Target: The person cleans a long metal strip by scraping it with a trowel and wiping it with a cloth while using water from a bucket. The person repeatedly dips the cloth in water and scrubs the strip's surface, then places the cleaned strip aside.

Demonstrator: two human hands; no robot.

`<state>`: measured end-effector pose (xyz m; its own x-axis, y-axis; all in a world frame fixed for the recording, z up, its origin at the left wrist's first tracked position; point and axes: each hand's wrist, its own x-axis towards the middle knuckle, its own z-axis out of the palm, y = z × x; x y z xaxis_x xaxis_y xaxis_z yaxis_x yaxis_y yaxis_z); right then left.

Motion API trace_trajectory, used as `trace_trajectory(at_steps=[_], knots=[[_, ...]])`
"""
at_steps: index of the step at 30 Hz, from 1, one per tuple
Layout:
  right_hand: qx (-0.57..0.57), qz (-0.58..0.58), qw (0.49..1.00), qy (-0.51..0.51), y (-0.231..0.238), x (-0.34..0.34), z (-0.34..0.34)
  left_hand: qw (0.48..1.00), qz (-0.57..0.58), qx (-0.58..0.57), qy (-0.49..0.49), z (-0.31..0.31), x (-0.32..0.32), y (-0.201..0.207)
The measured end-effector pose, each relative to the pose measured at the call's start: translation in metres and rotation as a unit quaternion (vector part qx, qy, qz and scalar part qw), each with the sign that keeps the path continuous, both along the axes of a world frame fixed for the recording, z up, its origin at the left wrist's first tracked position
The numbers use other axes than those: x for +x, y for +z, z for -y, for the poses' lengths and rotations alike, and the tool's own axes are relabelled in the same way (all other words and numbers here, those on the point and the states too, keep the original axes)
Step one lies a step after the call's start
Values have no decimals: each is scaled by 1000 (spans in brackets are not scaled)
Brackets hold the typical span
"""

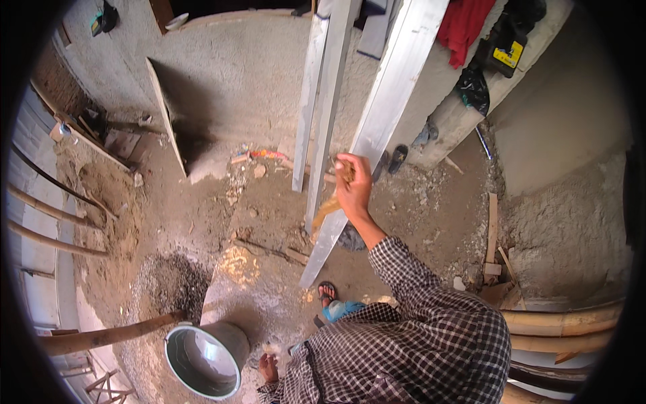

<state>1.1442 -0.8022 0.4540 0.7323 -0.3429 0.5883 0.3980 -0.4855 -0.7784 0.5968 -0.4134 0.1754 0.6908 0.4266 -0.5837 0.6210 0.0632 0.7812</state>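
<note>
My right hand is closed around a crumpled brown piece of cloth or paper, and a strip of it hangs below my fist. The fist is up against a long, flat silver metal bar that leans at a slant, its lower end on the ground. Two narrower metal bars stand to its left. Low in the view, my left hand hangs beside a dark bucket, its fingers loosely bent and nothing visible in them. Pale liquid or a wet sheen shows inside the bucket.
A wooden pole reaches the bucket's rim from the left, near a gravel heap. A board leans on the rough wall. Bamboo poles lie at the right. A red cloth and a black container are on the ledge.
</note>
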Motion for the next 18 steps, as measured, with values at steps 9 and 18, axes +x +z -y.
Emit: trace_trajectory(at_steps=[9,18], knots=[[-53,-299,918,-256,10,47,97,994,59,48,-76,-10,159,-20],[-5,-342,896,-281,15,53,65,987,72,37,-142,22,242,12]])
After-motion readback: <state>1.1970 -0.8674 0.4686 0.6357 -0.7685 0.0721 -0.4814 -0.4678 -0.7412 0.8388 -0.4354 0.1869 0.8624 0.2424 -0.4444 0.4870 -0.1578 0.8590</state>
